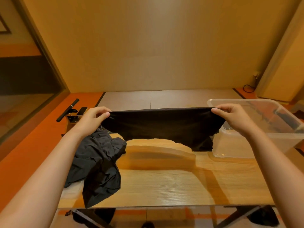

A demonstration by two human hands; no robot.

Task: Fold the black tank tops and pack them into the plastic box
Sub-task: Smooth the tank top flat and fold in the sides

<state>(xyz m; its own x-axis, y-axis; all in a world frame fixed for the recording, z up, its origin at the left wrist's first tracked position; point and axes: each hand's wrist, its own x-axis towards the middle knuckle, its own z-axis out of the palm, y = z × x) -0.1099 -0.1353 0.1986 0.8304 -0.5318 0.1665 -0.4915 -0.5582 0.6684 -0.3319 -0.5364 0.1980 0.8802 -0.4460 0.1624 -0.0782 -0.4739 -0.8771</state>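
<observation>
A black tank top (pixel 164 125) hangs stretched out above the wooden table (pixel 164 183). My left hand (pixel 93 119) pinches its upper left corner and my right hand (pixel 233 117) pinches its upper right corner, both held up at the same height. Its lower edge dangles just over the table's far side. A crumpled pile of black tank tops (pixel 100 165) lies on the table's left part, spilling over the front edge. The clear plastic box (pixel 256 142) stands at the table's right end, right of the held top.
A black-handled clamp or tool (pixel 70 112) sits past the table's far left corner. The floor is orange on the left and grey tiled ahead. Black table legs (pixel 238 214) show below the front edge. A wall cable (pixel 248 88) lies at the far right.
</observation>
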